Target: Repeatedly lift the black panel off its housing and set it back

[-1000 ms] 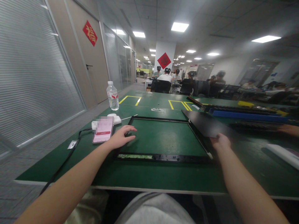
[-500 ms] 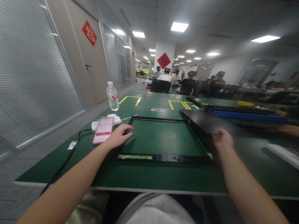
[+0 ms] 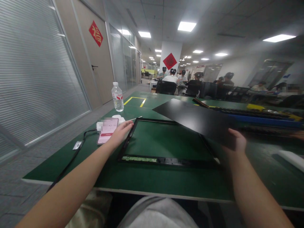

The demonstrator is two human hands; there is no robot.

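A black rectangular frame (image 3: pixel 133 133) lies flat on the green table (image 3: pixel 166 180) in front of me. My left hand (image 3: pixel 120 133) rests on the frame's left edge, fingers stretched out. My right hand (image 3: pixel 234 141) grips the near corner of a large black panel (image 3: pixel 197 118) and holds it lifted above the frame's right side, tilted over the table.
A phone (image 3: pixel 107 134) with a pink screen lies left of the frame, beside a white charger (image 3: pixel 120 119) and a black cable (image 3: pixel 78 148). A water bottle (image 3: pixel 117 97) stands further back. Long dark and blue parts (image 3: pixel 256 117) lie at right. Several people sit at far desks.
My right hand has lifted the black panel off the table and swung it leftward over the frame. My left hand has slid slightly along the frame's left edge.
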